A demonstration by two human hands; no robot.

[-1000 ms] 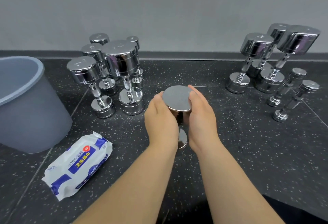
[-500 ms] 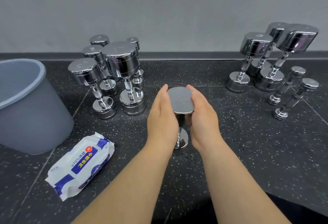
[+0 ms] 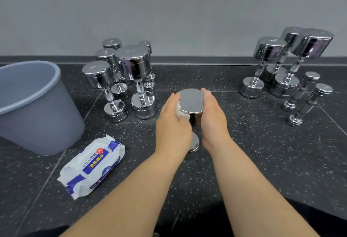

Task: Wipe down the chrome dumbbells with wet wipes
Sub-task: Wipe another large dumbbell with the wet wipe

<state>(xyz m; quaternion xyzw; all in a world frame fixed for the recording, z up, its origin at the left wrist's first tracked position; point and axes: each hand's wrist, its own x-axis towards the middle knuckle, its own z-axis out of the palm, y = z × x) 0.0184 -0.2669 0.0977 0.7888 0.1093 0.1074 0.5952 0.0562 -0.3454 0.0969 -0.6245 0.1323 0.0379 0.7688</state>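
Since everything sits on the speckled black floor (image 3: 262,161), with no tabletop involved, places are given from the centre dumbbell (image 3: 191,100). It stands upright on one head, directly in front of the person.

Well to its left is a grey bin (image 3: 37,114). Behind it and to the left stands a cluster of upright chrome dumbbells (image 3: 135,63). Behind it and to the right stands a second cluster (image 3: 270,50), with two slim small dumbbells (image 3: 308,95) at its outer edge. Left of the centre dumbbell and nearer the person lies a white-and-blue pack of wet wipes (image 3: 92,167).

The left hand (image 3: 172,129) lies along the left side of the centre dumbbell's upper head. Its fingers are together and nearly straight, pressing a white wet wipe (image 3: 180,111) against the chrome; only a crumpled bit of wipe shows past the palm. The right hand (image 3: 212,118) lies against the opposite side, fingers together and flat, holding nothing and seemingly steadying the weight.

The job looks partway through. The rim of this upper head is under the wipe, while the handle and lower head, mostly hidden by the hands, probably remain. The two separate clusters suggest one done and one waiting, but every dumbbell gleams alike, so which is which cannot be told.
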